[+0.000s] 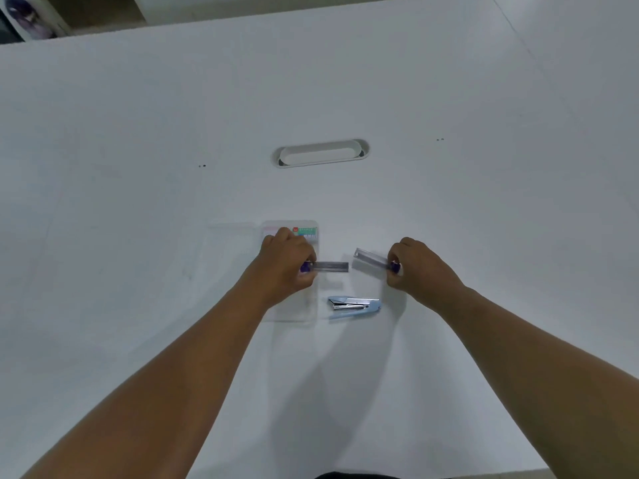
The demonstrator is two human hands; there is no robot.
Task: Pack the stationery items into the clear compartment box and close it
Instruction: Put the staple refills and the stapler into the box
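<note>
A clear compartment box [294, 314] lies on the white table, its open lid [231, 243] spread to the left and a colourful pack [306, 231] in its far end. My left hand [285, 262] hovers over the box, closed on the purple end of a clear slim case [330, 266] that points right. My right hand [415, 267] grips the purple end of a second clear slim case [370, 258], pointing left, above the table. A light blue stapler [354, 304] lies on the table just right of the box, below both cases.
A white oval cable slot [320, 153] is set into the table beyond the box. Two small dark dots [202, 165] mark the left side, and another pair of dark dots [440, 139] the right. A printed picture [27, 15] stands past the far left corner.
</note>
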